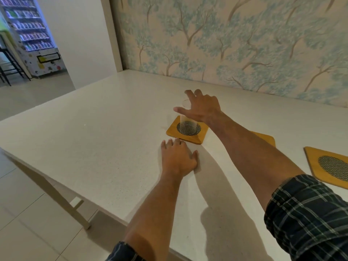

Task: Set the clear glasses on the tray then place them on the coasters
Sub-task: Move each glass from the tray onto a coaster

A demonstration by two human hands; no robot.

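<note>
A clear glass (pixel 186 123) stands upright on the mesh centre of a square wooden coaster (pixel 173 131) on the white table (pixel 94 147). My right hand (pixel 201 108) is at the glass's upper part, with the thumb stretched across its near side and the fingers spread and lifted past the rim. It does not look closed on the glass. My left hand (pixel 177 159) lies palm down on the table just in front of that coaster, holding nothing. No tray is in view.
A second wooden coaster (pixel 265 138) shows partly behind my right forearm. A third coaster (pixel 320 166) with a mesh centre lies at the right edge. A tree-patterned wall (pixel 226 44) backs the table. The table's left edge drops to a tiled floor.
</note>
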